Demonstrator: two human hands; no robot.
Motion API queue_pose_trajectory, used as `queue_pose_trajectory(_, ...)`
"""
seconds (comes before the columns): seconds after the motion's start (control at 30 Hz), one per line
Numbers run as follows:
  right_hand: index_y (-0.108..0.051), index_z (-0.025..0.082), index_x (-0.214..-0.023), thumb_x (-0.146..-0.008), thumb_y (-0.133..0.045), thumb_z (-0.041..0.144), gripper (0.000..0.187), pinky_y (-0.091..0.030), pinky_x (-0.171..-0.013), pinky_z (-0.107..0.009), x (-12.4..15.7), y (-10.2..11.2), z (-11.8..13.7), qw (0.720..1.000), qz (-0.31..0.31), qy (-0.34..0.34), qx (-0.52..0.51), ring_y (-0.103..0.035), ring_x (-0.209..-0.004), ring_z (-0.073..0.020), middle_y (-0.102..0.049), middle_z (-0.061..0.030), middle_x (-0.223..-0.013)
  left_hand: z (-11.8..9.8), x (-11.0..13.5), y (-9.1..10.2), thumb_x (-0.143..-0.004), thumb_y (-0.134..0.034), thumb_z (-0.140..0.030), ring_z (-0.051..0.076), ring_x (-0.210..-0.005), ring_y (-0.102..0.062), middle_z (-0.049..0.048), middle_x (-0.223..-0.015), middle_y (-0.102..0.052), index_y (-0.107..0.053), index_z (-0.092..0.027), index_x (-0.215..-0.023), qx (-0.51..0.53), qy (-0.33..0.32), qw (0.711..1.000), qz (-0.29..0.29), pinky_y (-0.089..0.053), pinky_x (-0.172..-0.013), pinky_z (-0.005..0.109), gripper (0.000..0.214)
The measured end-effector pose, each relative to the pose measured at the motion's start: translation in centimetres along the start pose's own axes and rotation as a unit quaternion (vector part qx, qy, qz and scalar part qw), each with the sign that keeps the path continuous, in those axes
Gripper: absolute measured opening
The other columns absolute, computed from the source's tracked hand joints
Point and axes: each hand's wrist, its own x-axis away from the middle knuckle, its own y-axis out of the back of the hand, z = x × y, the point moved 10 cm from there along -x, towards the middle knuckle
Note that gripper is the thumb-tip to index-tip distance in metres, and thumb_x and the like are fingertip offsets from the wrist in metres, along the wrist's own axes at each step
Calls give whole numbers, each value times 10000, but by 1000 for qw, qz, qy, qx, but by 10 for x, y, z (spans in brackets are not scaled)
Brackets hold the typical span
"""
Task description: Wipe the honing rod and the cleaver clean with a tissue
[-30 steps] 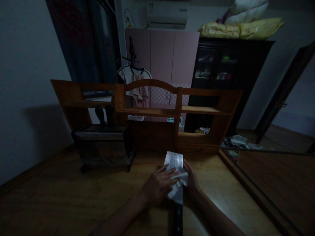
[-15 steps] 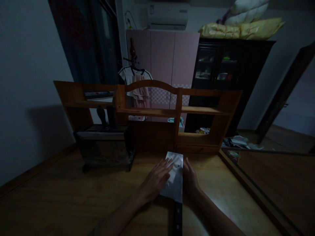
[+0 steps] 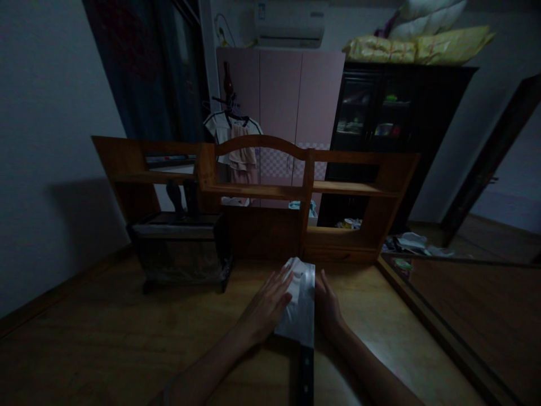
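A cleaver (image 3: pixel 306 307) with a broad metal blade and a black riveted handle lies over the wooden tabletop, its handle toward me. White tissue (image 3: pixel 297 272) covers the upper left part of the blade. My left hand (image 3: pixel 266 304) presses this tissue to the blade, fingers extended over it and thumb at its lower edge. Beside the blade's right edge is my right hand (image 3: pixel 329 307), its visible fingers outstretched; the blade hides some of it. Whether it touches the metal I cannot tell.
A dark knife-block-like box (image 3: pixel 180 248) with black handles on top stands at the left. A wooden shelf unit (image 3: pixel 262 193) runs along the back of the table (image 3: pixel 190 344). A raised wooden edge (image 3: pixel 422 310) borders the right side.
My left hand has slid slightly left and up with the tissue, which now reaches the blade's far left corner. More bare metal shows on the right. My right hand stays nearly in place.
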Motion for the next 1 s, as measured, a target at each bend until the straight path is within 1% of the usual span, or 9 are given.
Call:
queue_pose_trajectory(0.1,-627,208,-1166,-820,-521,562,506,-451,-939,-394,-1,1,-2,1000,2,-4,3,-625,-1055,-249,-712,-68,-1060,4,1,0,-988,-255,-435,168,-1429,-101,-2,-1552,-127,-173,-287,-1481,6,15,1000,-4,-125,-1172,443,522)
queue_pose_trajectory(0.2,-654,235,-1118,-791,-553,569,478,-449,-942,-398,-1,7,-3,1000,-19,-3,12,-621,-1055,-253,-714,-58,-1054,-1,0,1,-988,-250,-434,168,-1427,-116,-10,-1541,-183,-221,-291,-1470,16,-2,1000,6,-138,-1170,443,504)
queue_pose_trajectory(0.33,-682,228,-1033,-775,-563,581,453,-472,-906,-400,-2,14,-3,999,-40,0,17,-653,-970,-255,-732,-57,-954,-19,0,3,-996,-237,-410,171,-1406,-215,-23,-1482,-339,-370,-311,-1411,37,-53,997,34,-122,-1169,462,446)
queue_pose_trajectory(0.47,-678,192,-1022,-773,-566,592,485,-516,-794,-381,-1,19,-3,999,-47,-4,21,-682,-824,-255,-733,-57,-819,-32,5,5,-1008,-192,-371,193,-1329,-386,-34,-1292,-578,-607,-314,-1213,103,-100,988,54,3,-1163,512,466)
queue_pose_trajectory(0.6,-676,186,-1008,-765,-578,595,485,-516,-774,-352,1,17,-4,998,-52,-10,37,-677,-822,-243,-732,-55,-842,-13,7,8,-999,-114,-406,214,-1304,-423,2,-1160,-667,-748,-253,-921,199,-19,980,13,-27,-1174,489,657)
queue_pose_trajectory(0.73,-694,206,-874,-748,-570,632,461,-498,-835,-333,1,10,-1,998,-46,0,50,-662,-837,-222,-731,-45,-822,20,9,13,-993,-36,-412,218,-1228,-510,57,-819,-740,-726,-202,-665,270,84,956,-75,-66,-1178,479,793)
queue_pose_trajectory(0.8,-693,224,-889,-752,-568,627,443,-484,-879,-344,1,7,0,998,-38,5,47,-654,-894,-223,-733,-42,-874,33,9,13,-993,-44,-422,220,-1261,-475,50,-920,-737,-735,-205,-734,274,119,950,-94,-65,-1173,498,769)
queue_pose_trajectory(0.87,-687,243,-947,-756,-575,610,428,-469,-914,-369,2,5,0,999,-36,6,41,-641,-968,-232,-729,-34,-947,39,8,13,-994,-77,-435,221,-1355,-341,20,-1199,-647,-730,-232,-952,254,131,953,-96,-53,-1165,523,685)
queue_pose_trajectory(1.0,-685,232,-998,-756,-597,572,427,-449,-945,-418,1,5,-3,999,-39,-1,37,-626,-1031,-266,-727,-44,-974,17,-1,12,-995,-198,-439,184,-1427,-134,-45,-1481,-339,-469,-302,-1352,149,46,987,-40,-44,-1167,499,469)
